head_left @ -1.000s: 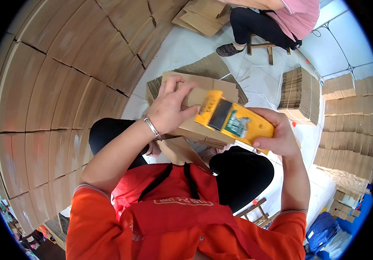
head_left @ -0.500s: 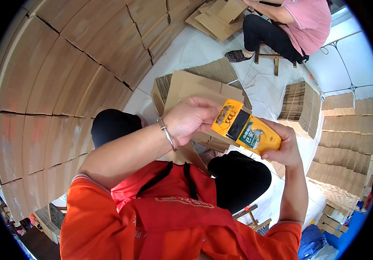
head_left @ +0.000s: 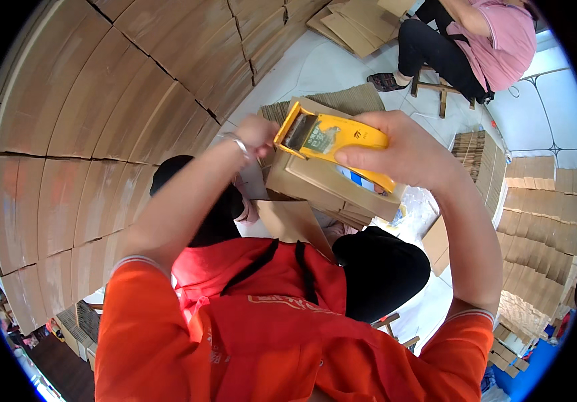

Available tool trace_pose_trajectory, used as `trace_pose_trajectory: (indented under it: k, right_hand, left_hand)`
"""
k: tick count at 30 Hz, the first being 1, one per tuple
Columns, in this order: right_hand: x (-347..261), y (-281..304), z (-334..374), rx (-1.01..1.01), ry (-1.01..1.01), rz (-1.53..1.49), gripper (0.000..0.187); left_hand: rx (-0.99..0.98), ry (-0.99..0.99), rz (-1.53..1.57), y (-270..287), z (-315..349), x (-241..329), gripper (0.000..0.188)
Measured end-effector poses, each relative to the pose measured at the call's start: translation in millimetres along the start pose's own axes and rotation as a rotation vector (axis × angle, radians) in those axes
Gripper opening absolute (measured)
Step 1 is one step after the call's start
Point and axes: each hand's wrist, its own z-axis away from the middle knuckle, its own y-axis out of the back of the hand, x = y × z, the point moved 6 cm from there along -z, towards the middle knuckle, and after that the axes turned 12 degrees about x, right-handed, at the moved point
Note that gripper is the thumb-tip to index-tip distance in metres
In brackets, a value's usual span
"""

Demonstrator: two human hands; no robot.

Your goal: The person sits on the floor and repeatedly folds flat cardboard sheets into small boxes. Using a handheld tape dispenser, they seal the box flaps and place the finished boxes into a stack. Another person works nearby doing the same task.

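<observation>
My right hand (head_left: 402,151) grips a yellow hand-held tool (head_left: 352,130) with a dark bar across its open front frame, a green label and a lower yellow arm that juts out below my palm. Just left of that front frame is my left hand (head_left: 259,134), its fingers closed together; whether something thin is pinched in them cannot be made out. Directly beneath the tool lies a brown cardboard piece (head_left: 295,177), on a stack of flattened cartons (head_left: 345,100). Another cardboard panel (head_left: 288,224) leans between my knees.
A wall of stacked brown cardboard (head_left: 67,134) rises at my left. Bundled cartons (head_left: 472,157) and further piles (head_left: 536,221) stand on the right. At the far right, a person in pink (head_left: 496,47) sits on a wooden stool (head_left: 439,87) beside loose cardboard (head_left: 358,27).
My right hand has brought the tool upward and to the left, turning its front toward the left. My left hand has come off its front end and moved left and up.
</observation>
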Motion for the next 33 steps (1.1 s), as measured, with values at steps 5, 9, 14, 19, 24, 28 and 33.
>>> trace_pose_trajectory:
  k: [5,9,14,19,24,28,33]
  right_hand:
    - [13.6,-0.7,1.6,0.047,0.043,-0.084,0.049]
    - [6.8,1.0,2.9,0.014,0.014,-0.067,0.052]
    - [9.4,-0.1,0.8,0.029,0.054,-0.040,0.049]
    - [13.4,5.6,5.5,0.055,-0.015,0.048,0.065]
    - [4.5,6.6,6.4,-0.015,0.069,-0.134,0.073]
    - [8.7,5.2,15.7,-0.196,-0.067,-0.235,0.073]
    - [61.2,31.5,42.5,-0.060,0.081,-0.080,0.067]
  left_hand:
    - [-0.245,0.155,0.393,-81.9,-39.4,-71.2,0.031]
    - [-0.112,-0.104,-0.131,-68.6,-39.8,-67.3,0.040]
    - [-0.083,-0.578,-1.061,-54.4,-59.3,-71.2,0.055]
    - [-0.751,-0.549,-0.722,-34.1,65.2,32.4,0.098]
    - [-0.797,-0.520,-0.116,-52.3,99.9,51.1,0.116]
    - [-0.698,-0.403,-0.078,-55.3,92.3,34.9,0.118]
    - [-0.698,-0.739,-0.253,-59.6,87.0,48.0,0.117]
